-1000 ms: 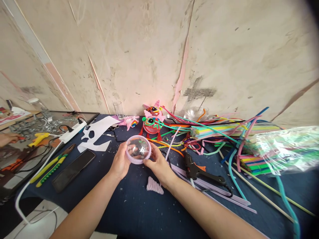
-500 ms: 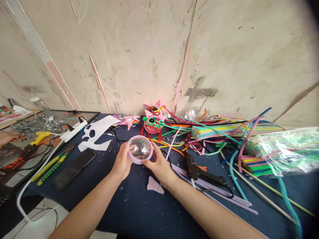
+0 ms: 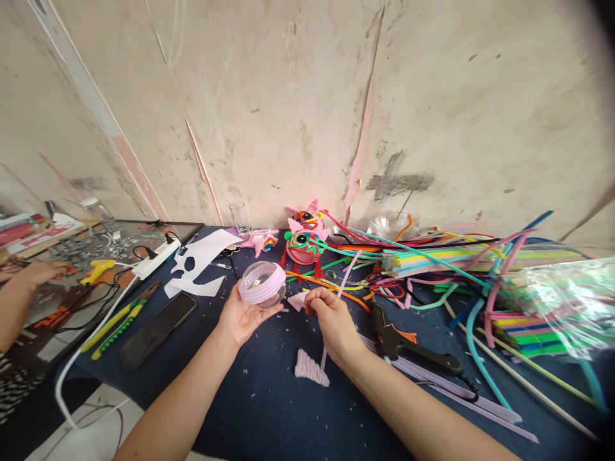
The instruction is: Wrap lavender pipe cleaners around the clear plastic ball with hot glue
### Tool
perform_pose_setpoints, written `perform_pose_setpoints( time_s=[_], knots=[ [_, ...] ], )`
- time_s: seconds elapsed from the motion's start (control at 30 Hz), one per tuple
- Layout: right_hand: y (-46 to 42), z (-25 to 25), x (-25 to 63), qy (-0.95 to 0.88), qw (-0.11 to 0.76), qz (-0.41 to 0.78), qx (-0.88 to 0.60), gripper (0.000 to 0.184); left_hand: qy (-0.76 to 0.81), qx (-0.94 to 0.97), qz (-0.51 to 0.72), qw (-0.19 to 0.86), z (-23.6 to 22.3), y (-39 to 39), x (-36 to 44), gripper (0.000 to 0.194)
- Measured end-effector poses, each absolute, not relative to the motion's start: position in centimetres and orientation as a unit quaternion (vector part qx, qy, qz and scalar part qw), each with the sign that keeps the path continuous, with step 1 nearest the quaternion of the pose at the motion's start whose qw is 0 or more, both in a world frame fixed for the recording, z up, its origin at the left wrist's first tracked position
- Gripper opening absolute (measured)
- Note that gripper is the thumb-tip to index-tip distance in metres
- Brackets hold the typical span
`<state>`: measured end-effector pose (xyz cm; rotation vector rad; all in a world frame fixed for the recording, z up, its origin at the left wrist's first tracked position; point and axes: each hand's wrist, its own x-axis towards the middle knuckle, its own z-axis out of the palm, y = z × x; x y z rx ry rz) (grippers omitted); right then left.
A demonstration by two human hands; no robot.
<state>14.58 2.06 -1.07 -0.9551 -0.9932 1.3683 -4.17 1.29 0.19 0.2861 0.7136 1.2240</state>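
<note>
Your right hand point(image 3: 334, 320) now pinches a pink piece point(image 3: 296, 300) at its fingertips, leaving just your half-curled left hand point(image 3: 243, 318) cradling the ball point(image 3: 262, 285).

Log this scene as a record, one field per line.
Left hand: holds clear round plastic shell banded with lilac strips
Right hand: at small pale-pink fuzzy piece; grip unclear
On dark-blue cloth: pale-pink ridged wedge
Right: black pistol-shaped glue gun
Left: black rectangular phone; yellow-and-green-handled pliers
Behind: pink-eared red-and-green figure with red tassels
</note>
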Motion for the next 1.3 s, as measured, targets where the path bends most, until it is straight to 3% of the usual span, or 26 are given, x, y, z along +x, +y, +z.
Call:
perform_pose_setpoints(
  time_s=[0.1,0.4,0.57,0.77,0.9,1.03,1.13,1.3],
  knots=[
    [1.8,-0.9,14.5,-0.421,0.561,0.591,-0.397,0.010,0.302,0.133,0.552,0.766,-0.2,1.4,-4.3,0.055],
    [1.6,-0.9,14.4,-0.463,0.556,0.567,-0.394,0.041,0.264,0.149,0.556,0.774,-0.5,1.3,-4.6,0.064],
    [1.5,-0.8,14.2,-0.454,0.547,0.607,-0.356,0.047,0.308,0.166,0.561,0.750,0.3,1.0,-4.0,0.050],
    [2.6,1.3,16.0,-0.417,0.595,0.588,-0.356,0.045,0.424,0.213,0.660,0.583,0.5,0.8,-2.7,0.029],
    [3.8,4.1,20.0,-0.405,0.674,0.508,-0.353,0.042,0.437,0.310,0.701,0.470,-0.2,0.7,-2.4,0.035],
    [3.7,5.6,24.2,-0.421,0.703,0.424,-0.385,0.030,0.454,0.359,0.679,0.452,-0.6,0.4,-2.2,0.038],
    [2.8,5.2,26.0,-0.464,0.656,0.401,-0.440,0.027,0.461,0.394,0.657,0.448,-0.8,0.2,-2.0,0.040],
    [0.9,2.3,25.8,-0.558,0.498,0.446,-0.492,0.026,0.476,0.478,0.619,0.403,-1.2,-0.4,-1.9,0.041]
  ],
)
